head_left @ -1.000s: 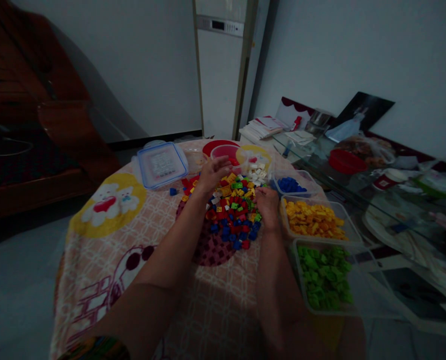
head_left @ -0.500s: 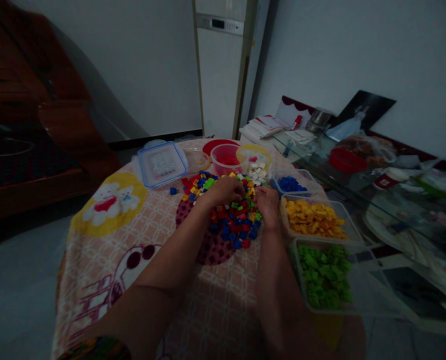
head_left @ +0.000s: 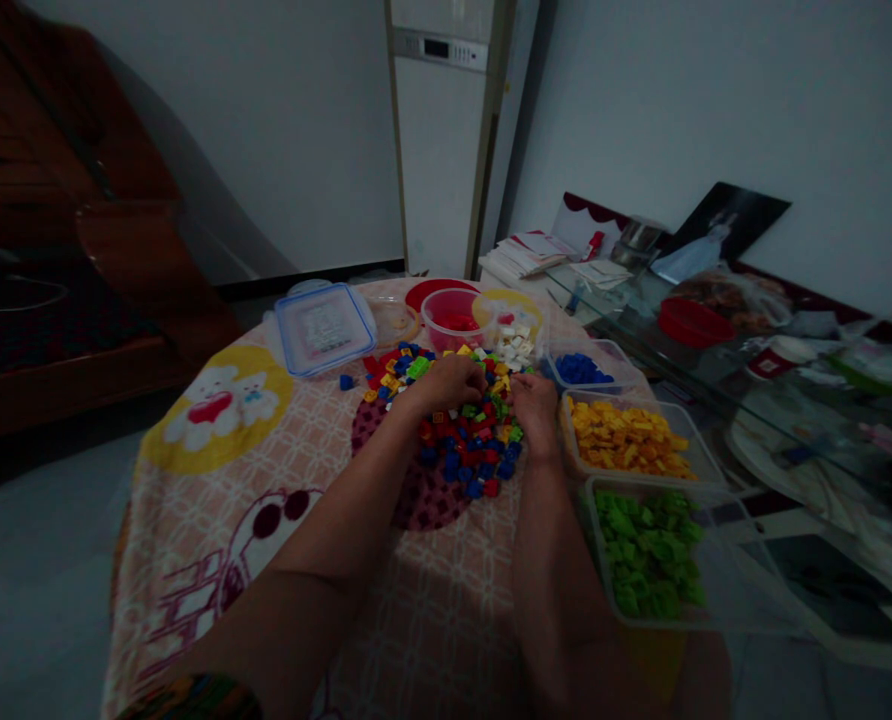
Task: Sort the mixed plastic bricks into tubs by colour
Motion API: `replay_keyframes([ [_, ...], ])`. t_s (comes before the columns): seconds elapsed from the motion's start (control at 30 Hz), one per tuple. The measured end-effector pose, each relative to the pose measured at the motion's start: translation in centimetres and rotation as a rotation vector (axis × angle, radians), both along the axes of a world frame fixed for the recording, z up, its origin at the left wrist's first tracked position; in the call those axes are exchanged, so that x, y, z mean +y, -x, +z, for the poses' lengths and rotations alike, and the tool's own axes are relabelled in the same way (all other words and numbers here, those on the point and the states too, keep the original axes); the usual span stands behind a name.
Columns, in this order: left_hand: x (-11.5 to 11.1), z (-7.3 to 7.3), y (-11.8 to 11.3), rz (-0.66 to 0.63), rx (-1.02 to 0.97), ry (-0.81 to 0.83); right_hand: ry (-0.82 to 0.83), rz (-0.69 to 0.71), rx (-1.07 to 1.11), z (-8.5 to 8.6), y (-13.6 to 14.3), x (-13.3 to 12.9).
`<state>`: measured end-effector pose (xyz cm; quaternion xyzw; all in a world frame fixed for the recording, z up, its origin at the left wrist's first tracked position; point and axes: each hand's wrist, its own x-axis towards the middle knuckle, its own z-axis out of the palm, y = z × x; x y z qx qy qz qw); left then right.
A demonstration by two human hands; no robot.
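A loose pile of toy building bricks in red, blue, yellow, green and white lies on the round table. My left hand reaches over the pile's middle, its fingers curled down among the bricks; the fingertips are partly hidden. At the pile's right edge is my right hand, closed, with thumb and fingers drawn together; whatever is in them is too small and dark to tell. Close beyond the right hand sit the white bricks. A single blue brick rests apart at the left.
Clear boxes along the right hold blue bricks, yellow bricks and green bricks. A pink bowl with red bricks and a blue-rimmed lid stand at the back. A cluttered glass table adjoins on the right.
Almost nothing differs. Both hands stay over the pile, with only a very slight shift of the left fingers.
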<state>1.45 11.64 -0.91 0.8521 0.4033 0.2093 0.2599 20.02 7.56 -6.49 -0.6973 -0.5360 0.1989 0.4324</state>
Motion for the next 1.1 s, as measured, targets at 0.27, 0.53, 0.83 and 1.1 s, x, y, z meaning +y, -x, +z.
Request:
replay_keyframes([
  [0.27, 0.2, 0.2, 0.8, 0.039, -0.232, 0.159, -0.016, 0.001, -0.005, -0.4, -0.1, 0.2],
  [0.53, 1.6, -1.1, 1.1, 0.398, -0.733, 0.415, -0.014, 0.002, -0.008, -0.6, -0.1, 0.3],
  [0.83, 2.8, -1.3, 1.1, 0.502, -1.231, 0.484, 0.003, -0.005, -0.011, -0.1, 0.0, -0.1],
  [1.1, 1.7, -0.8, 1.2, 0.241, -0.951, 0.406, 0.001, -0.009, -0.008, -0.1, 0.0, 0.1],
])
